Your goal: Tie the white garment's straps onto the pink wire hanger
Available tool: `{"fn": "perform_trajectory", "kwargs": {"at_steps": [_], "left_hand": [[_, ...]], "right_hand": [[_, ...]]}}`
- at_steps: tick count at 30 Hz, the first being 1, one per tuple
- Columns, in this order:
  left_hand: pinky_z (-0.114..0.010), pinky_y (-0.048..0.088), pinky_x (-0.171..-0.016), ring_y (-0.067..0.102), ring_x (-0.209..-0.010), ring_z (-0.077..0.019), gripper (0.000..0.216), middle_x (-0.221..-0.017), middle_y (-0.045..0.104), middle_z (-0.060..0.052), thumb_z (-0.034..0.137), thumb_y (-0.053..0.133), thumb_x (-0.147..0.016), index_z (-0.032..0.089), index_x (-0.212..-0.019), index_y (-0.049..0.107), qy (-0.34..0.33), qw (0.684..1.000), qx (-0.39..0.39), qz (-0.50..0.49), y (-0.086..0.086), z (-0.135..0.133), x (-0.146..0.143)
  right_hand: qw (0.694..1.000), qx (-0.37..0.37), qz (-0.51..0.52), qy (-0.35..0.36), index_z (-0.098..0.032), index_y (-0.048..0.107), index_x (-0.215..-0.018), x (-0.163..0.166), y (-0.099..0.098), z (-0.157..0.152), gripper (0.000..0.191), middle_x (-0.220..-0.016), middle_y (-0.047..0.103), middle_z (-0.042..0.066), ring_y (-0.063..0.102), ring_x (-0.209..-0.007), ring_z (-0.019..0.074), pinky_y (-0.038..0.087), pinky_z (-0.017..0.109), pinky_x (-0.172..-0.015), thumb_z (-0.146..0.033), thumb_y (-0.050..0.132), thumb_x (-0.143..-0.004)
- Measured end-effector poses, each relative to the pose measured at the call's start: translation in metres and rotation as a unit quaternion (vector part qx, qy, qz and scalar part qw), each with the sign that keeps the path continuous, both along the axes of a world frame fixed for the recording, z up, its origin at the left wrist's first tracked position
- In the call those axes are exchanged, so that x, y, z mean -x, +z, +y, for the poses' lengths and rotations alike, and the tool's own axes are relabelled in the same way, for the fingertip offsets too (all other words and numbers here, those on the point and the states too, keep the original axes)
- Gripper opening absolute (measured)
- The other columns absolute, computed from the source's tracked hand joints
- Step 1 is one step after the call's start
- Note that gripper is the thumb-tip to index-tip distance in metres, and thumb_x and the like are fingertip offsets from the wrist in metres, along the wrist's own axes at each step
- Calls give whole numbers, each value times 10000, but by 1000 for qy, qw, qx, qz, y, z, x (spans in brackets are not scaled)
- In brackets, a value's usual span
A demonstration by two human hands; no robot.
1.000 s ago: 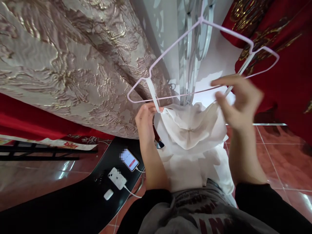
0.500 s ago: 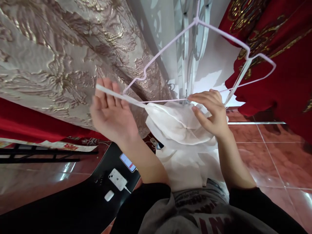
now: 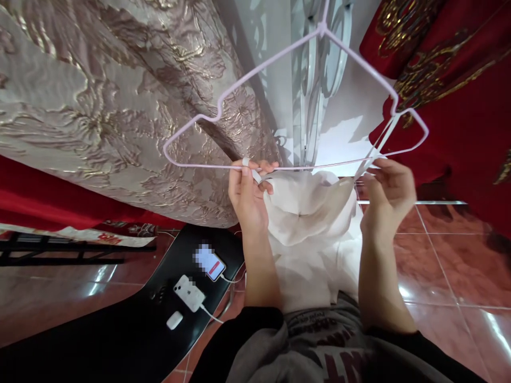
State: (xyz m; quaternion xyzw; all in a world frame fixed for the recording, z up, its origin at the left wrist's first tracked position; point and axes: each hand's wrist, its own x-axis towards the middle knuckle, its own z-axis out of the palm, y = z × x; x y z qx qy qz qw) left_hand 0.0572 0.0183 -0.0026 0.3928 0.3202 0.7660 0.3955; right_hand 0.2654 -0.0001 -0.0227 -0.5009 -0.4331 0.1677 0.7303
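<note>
Through the head view, I had the left grip (image 3: pixel 250 199) pinched closed on the left strap (image 3: pixel 245 161) at the hanger's (image 3: pixel 321 30) lower bar (image 3: pixel 207 166), and the right grip (image 3: pixel 389 191) closed lightly on the right strap (image 3: pixel 393 122), which looped over the right notch (image 3: pixel 395 109). The garment (image 3: pixel 307 213) lay below the bar, between both grips; I judged one side done and the other left, since the left notch (image 3: pixel 219 109) carried no strap.
</note>
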Motion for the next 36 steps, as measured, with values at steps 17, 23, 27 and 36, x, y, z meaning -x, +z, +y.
{"fn": "perform_trajectory", "kwargs": {"at_steps": [17, 23, 27, 36], "left_hand": [[-207, 538, -587, 743, -709, -124, 373, -864, 754, -12, 583, 754, -971, 233, -925, 633, -8, 1000, 23, -2, -4, 3, -4], [-201, 514, -582, 686, -637, -98, 383, -840, 749, -3, 574, 768, -961, 224, -906, 622, -10, 1000, 27, 0, -4, 3, -3], [-202, 502, -551, 670, -603, -91, 374, -862, 760, -9, 576, 753, -973, 227, -913, 631, -8, 1000, 30, 1, -5, 3, -3], [-211, 537, -541, 707, -640, -115, 318, -949, 787, -44, 544, 734, -982, 234, -961, 668, -73, 996, 39, 11, -7, 0, -8]], "right_hand": [[983, 7, -153, 101, -276, 823, -1004, -5, 26, -1, 133, -977, 821, 40, 762, -889, 225, 627, 405, -770, -384, 769, -950], [958, -213, -130, 141, -344, 791, -1341, -26, 72, 41, 418, -1317, 792, 39, 779, -1197, 315, 635, 500, -1043, -473, 782, -944], [963, -238, -93, 91, -472, 748, -1386, -59, 55, 55, 388, -1463, 723, -129, 699, -1395, 242, 524, 415, -1210, -415, 552, -1056], [955, -138, -243, 105, -365, 835, -1148, 3, 27, 32, 303, -1102, 842, -5, 786, -1111, 270, 590, 569, -1079, -244, 578, -1046]]}}
